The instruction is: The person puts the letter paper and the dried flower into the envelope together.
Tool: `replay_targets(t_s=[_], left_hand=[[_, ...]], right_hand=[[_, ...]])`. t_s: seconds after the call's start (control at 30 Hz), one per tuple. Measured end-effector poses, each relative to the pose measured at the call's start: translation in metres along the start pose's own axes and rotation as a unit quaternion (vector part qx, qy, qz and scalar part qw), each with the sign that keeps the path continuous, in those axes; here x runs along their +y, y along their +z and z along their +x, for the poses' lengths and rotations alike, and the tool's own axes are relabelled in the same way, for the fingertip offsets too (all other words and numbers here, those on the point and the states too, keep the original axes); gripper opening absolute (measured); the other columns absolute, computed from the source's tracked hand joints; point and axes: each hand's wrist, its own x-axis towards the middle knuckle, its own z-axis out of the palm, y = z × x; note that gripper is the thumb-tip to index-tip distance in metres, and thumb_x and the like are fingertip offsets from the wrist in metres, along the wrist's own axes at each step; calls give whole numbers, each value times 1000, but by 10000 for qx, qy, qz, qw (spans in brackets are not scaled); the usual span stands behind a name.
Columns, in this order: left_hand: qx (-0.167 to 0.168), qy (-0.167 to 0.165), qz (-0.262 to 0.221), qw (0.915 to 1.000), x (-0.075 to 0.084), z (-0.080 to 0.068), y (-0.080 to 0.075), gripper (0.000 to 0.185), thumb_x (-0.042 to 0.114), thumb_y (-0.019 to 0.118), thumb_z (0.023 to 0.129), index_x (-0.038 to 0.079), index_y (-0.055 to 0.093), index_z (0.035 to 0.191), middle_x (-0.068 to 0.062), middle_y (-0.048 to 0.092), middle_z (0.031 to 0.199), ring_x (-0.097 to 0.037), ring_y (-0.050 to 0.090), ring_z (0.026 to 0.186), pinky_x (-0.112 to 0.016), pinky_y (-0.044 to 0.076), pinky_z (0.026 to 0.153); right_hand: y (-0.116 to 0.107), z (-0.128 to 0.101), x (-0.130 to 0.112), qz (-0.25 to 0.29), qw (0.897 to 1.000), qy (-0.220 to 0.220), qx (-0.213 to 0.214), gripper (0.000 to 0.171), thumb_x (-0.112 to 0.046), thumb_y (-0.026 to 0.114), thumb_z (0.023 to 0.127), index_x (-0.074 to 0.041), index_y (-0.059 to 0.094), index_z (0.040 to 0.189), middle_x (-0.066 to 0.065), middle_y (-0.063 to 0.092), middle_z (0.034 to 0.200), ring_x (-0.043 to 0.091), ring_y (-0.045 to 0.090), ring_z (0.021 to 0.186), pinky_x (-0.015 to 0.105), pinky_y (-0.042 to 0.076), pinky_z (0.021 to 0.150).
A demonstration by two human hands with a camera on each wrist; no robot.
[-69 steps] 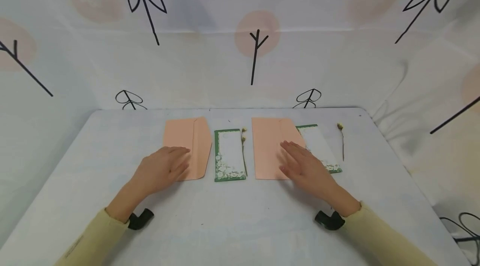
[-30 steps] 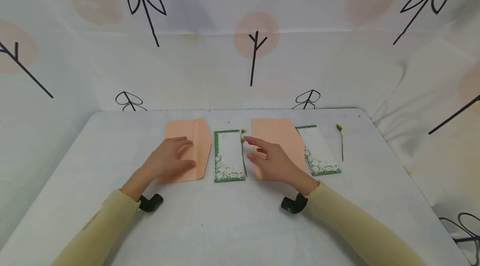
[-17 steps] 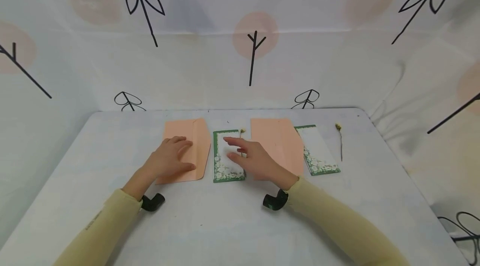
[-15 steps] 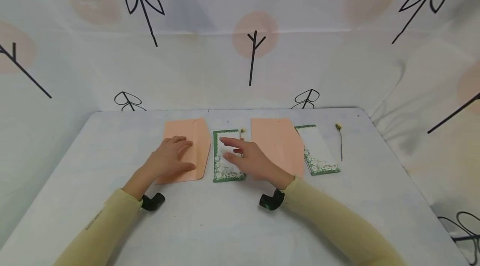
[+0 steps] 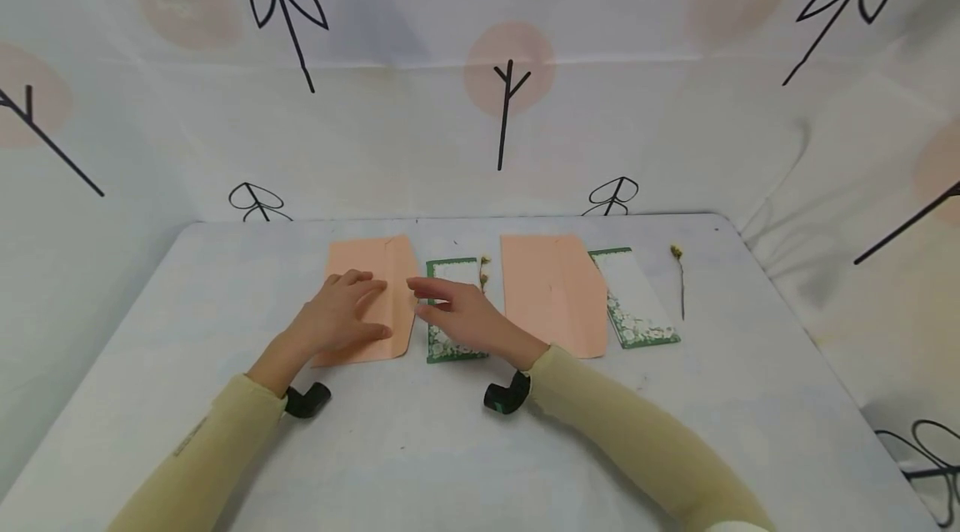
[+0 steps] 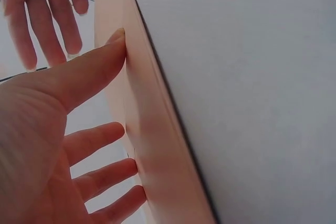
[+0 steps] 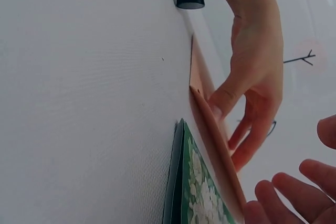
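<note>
My left hand rests on the left peach envelope, thumb and fingertips touching its surface near the flap crease. In the left wrist view its fingers are spread and lightly bent against the paper. My right hand hovers with extended fingers over a green-bordered card with white flowers, covering much of it. Its fingertips point at the envelope's flap edge and it holds nothing. Beside this card lies a thin dried flower sprig, its lower stem hidden by the right hand.
To the right lies a second peach envelope, overlapping another floral card. Farther right is another dried flower. All lie on a white-covered table, whose far edge meets a patterned cloth backdrop.
My right hand has moved left from the right envelope, across the sprig and over the left card. My left hand shifted slightly and now stays on the left envelope.
</note>
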Motion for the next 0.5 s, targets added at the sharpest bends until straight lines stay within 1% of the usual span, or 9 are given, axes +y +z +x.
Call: replay_targets(t_s=[0.1,0.13,0.2,0.27,0.3,0.33,0.4,0.47,0.5], left_hand=[[13,-43,19,10000,0,0,-1,79,52,77,82,10,51,144,-17,38,152,-41,33,136,-70,42,88],[17,-52,22,10000,-1,0,-1,80,52,77,82,10,51,144,-17,38,152,-41,33,136,-70,42,88],[18,-56,10,10000,-2,0,-1,80,53,77,82,10,51,144,-17,38,152,-41,33,136,-69,42,88],[6,-34,-1,10000,-2,0,0,80,53,77,82,10,51,144,-17,38,152,-41,33,136,-69,43,87],[-1,-21,-2,10000,-2,0,0,80,53,76,82,10,51,144,-16,38,152,-41,33,136,-68,43,87],[-11,-14,-24,10000,-2,0,0,80,53,76,82,10,51,144,-16,38,151,-40,32,136,-68,43,87],[-31,-4,-62,10000,-2,0,-1,81,54,76,82,11,50,145,-15,37,152,-40,32,137,-68,43,88],[-40,11,-106,9999,-1,-1,-2,81,54,76,82,11,50,145,-15,37,151,-39,31,137,-69,42,88],[-42,29,-110,9999,-1,-1,-2,81,54,76,82,11,50,145,-14,37,151,-39,31,137,-69,42,87]], right_hand=[[4,6,1,-164,9999,9,-7,46,-24,56,103,-15,48,147,-1,53,145,12,53,127,27,45,99],[5,8,1,-290,9996,-9,-21,46,-25,55,103,-15,49,147,-1,55,142,11,57,119,25,46,95],[7,11,1,-552,9984,-1,-72,46,-27,54,103,-15,49,147,0,61,132,9,63,92,25,48,82],[10,14,1,-776,9968,7,-167,46,-30,54,104,-16,48,148,3,67,115,10,54,65,27,46,70],[11,15,0,-896,9957,8,-221,47,-32,53,104,-16,48,148,5,67,106,12,47,57,29,43,66],[12,16,0,-976,9949,-10,-270,48,-33,53,104,-16,48,148,5,67,107,14,44,54,30,42,66],[14,18,-1,-1202,9921,-13,-353,49,-33,54,103,-16,47,148,7,67,117,14,54,66,31,46,76],[16,20,-3,-1516,9875,-67,-417,51,-34,55,103,-15,46,149,7,58,137,15,62,96,33,45,93],[17,21,-4,-1738,9837,-93,-456,52,-33,56,102,-14,45,149,7,51,145,17,58,114,35,41,101]])
